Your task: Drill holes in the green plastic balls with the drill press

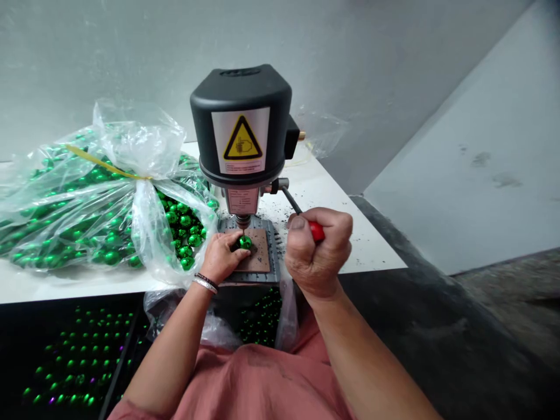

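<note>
Under the chuck of a black drill press [240, 128] a shiny green ball [245, 242] rests on a brown board [259, 256]. My left hand [223, 254] grips this ball between thumb and fingers, with the drill bit right above it. My right hand [319, 248] is closed round the red knob [317, 231] of the press lever, to the right of the machine. The board lies on the grey metal base [275, 251] of the press.
A clear plastic bag [144, 227] full of green balls lies left of the press on the white table [367, 251]. Dark shavings are scattered around the base. Below the table's front edge, rows of green balls [83, 361] show at the lower left.
</note>
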